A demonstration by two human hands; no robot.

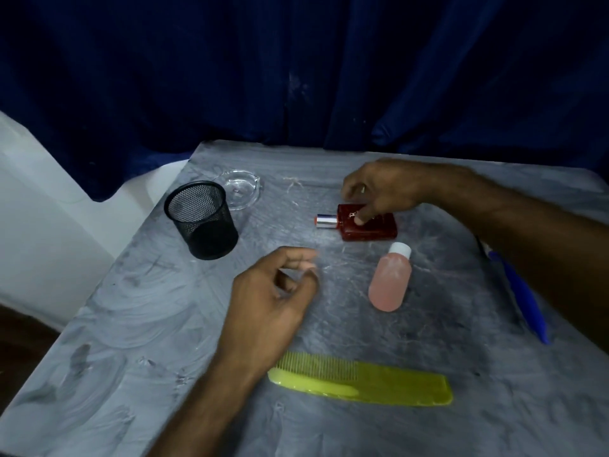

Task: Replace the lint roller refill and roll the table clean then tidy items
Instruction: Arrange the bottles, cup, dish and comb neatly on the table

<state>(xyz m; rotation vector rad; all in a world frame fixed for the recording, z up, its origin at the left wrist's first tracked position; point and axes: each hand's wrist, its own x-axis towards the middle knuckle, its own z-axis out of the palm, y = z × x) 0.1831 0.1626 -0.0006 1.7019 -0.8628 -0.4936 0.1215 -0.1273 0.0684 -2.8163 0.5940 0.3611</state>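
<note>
We see a grey, smeared table (131, 324) in front of a dark blue curtain (296, 61). At the far left of the table a black mesh pen cup (201, 219) stands upright. Just behind it on the right is a clear glass ashtray (242, 188).

The left hand (273, 298) hovers over the middle of the table with its fingers loosely curled, and it grasps nothing. Near the front edge, beside that forearm, a yellow-green comb (362, 382) lies flat. Its long axis runs left to right and its teeth face away from us.

A tangle of pale strands (293, 184) lies on the table towards the back. To the right of it a red perfume bottle (372, 227) lies on its side with its silver cap (326, 221) pointing left.

The right hand (385, 188) is curled over the bottle. One fingertip (359, 220) is down on its upper face and the thumb is by the far edge. We cannot tell whether the hand actually clamps the bottle or only touches it.

Nearer us a pink bottle (390, 280) lies flat, with its white cap (400, 249) pointing away and slightly right.

By the right edge of the table lies a blue handle (524, 298), which we take for the lint roller's. Neither hand touches it. Its long axis runs from far-left to near-right and its tapered tip points towards us. Its far end is hidden under the right forearm.
</note>
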